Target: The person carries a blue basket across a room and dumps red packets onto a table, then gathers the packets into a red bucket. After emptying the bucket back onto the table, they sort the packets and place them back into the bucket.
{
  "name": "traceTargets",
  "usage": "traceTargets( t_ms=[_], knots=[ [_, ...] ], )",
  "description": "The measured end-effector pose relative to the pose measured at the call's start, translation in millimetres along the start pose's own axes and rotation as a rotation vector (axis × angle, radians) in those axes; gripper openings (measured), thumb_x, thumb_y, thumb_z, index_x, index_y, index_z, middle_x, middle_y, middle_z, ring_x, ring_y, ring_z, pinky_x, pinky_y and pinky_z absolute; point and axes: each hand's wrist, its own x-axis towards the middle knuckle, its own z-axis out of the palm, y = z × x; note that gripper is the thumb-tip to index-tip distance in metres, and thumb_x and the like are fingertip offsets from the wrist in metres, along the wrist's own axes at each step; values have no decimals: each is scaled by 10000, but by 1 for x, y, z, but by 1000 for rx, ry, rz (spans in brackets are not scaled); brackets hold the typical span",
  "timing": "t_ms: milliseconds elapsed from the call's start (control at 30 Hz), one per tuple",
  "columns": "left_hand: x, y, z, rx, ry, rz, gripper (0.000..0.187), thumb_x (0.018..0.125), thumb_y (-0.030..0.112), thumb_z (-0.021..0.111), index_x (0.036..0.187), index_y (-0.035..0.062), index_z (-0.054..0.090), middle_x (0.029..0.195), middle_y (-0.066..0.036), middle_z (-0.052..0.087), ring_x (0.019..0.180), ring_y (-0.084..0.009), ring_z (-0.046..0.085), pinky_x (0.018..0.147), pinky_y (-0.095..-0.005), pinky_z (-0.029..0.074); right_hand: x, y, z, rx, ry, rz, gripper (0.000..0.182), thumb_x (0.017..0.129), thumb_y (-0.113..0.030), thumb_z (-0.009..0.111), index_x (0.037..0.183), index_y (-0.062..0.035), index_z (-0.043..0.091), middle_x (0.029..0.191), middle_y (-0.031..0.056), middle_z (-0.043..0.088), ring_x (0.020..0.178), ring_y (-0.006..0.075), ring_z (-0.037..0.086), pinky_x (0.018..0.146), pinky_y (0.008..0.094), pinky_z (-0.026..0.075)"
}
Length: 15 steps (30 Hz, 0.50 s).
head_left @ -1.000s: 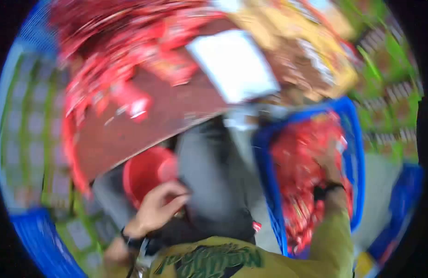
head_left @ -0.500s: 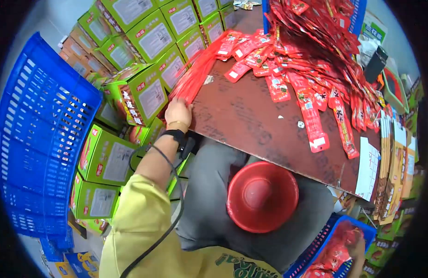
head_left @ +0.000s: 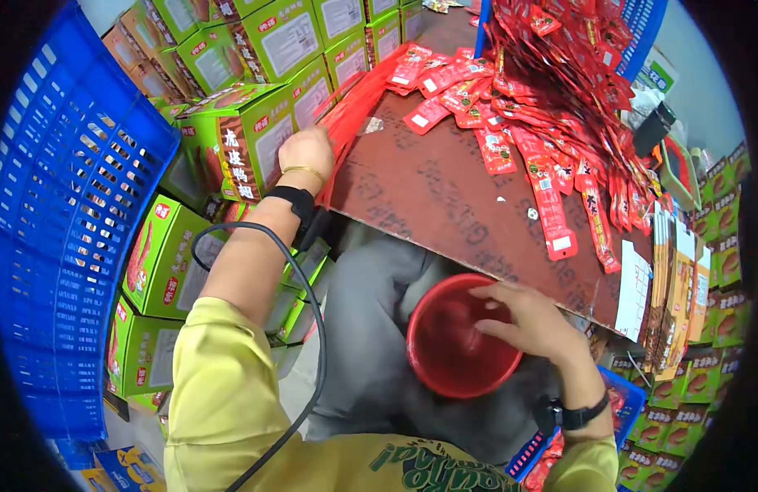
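My left hand (head_left: 307, 156) is closed at the left edge of the table, on the lower end of a bundle of thin red plastic strands (head_left: 346, 119); the fingertips are partly hidden. A red bucket (head_left: 424, 373) rests between my thighs, its opening facing up. Over its right rim reaches my right hand (head_left: 531, 320), fingers apart and pointing into the bucket, nothing visible in them. Red snack packets (head_left: 547, 205) lie on the brown table (head_left: 445, 205), with a large heap (head_left: 551, 82) spilling from a blue crate (head_left: 641, 29) at the back.
Green boxes (head_left: 280, 41) are stacked at the left, beside a tall blue basket (head_left: 84, 205). Another blue basket (head_left: 629, 402) with red packets sits low at my right. Flat cartons (head_left: 662, 303) and a white paper sheet (head_left: 633, 287) are at the table's right end.
My right hand has come from the lower right basket up to the bucket, its fingers now inside the rim. My left hand has shifted slightly up along the strands in view.
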Motion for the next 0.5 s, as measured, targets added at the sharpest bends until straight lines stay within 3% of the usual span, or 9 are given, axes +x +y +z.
traceTargets(
  t_ms=[67, 133, 167, 233, 267, 333, 400, 467, 500],
  knots=[
    [1, 1, -2, -108, -63, -101, 264, 805, 308, 667, 817, 44, 664, 866, -156, 685, 810, -323, 662, 741, -404, 513, 16, 5, 14, 92, -29, -59, 447, 801, -197, 711, 1186, -17, 574, 1079, 174, 628, 936, 276, 641, 826, 376, 512],
    [6, -4, 6, -382, -258, -245, 369, 768, 380, 744, 787, 24, 652, 807, -124, 689, 763, -263, 660, 721, -378, 500, 26, 11, 27, 282, -104, -110, 442, 820, -197, 703, 1201, -17, 568, 1089, 160, 635, 946, 253, 642, 823, 362, 517],
    [7, -8, 17, -382, -262, -241, 369, 768, 380, 744, 787, 24, 652, 807, -124, 689, 763, -263, 660, 721, -378, 500, 28, 13, 31, 284, -102, -106, 442, 820, -197, 703, 1201, -17, 568, 1089, 160, 635, 946, 253, 642, 823, 362, 517],
    [8, -12, 33, -686, -290, -412, 480, 739, 425, 759, 841, -32, 653, 819, -124, 682, 785, -225, 662, 768, -368, 503, 31, 16, 36, 303, -150, -55, 439, 829, -189, 697, 1209, -15, 563, 1101, 155, 636, 961, 241, 640, 820, 358, 516],
    [8, -13, 36, -687, -294, -414, 480, 739, 425, 759, 841, -32, 653, 819, -124, 682, 785, -225, 662, 768, -368, 503, 32, 16, 35, 304, -153, -51, 439, 829, -189, 697, 1209, -15, 563, 1101, 155, 636, 961, 241, 640, 820, 358, 516],
    [7, -14, 39, -813, -280, -470, 367, 830, 389, 710, 788, 35, 624, 760, -20, 640, 702, -145, 616, 673, -316, 492, 34, 15, 33, 289, -216, 5, 460, 844, -164, 697, 1240, 5, 537, 1147, 132, 625, 1032, 219, 620, 881, 333, 498],
    [2, -9, 40, -1359, -282, -617, 270, 880, 319, 663, 816, 62, 610, 747, -20, 628, 643, -102, 567, 604, -255, 464, 34, 19, 36, 366, -212, 66, 457, 857, -163, 683, 1256, -4, 526, 1150, 138, 623, 1037, 219, 619, 876, 336, 502],
    [-9, 3, 21, -1570, -332, -576, 211, 927, 247, 596, 808, 73, 587, 709, -1, 604, 572, -76, 506, 535, -226, 420, 43, 30, 44, 444, -204, 127, 454, 870, -162, 668, 1271, -14, 516, 1154, 145, 620, 1042, 219, 619, 872, 339, 505],
    [-14, 9, 27, -1393, -300, -384, 218, 926, 238, 596, 780, 78, 572, 680, -2, 592, 590, -75, 531, 521, -232, 430, 57, 41, 54, 641, 8, 142, 428, 903, -191, 622, 1275, -14, 508, 1157, 148, 618, 1030, 218, 622, 870, 336, 506]
  ],
)
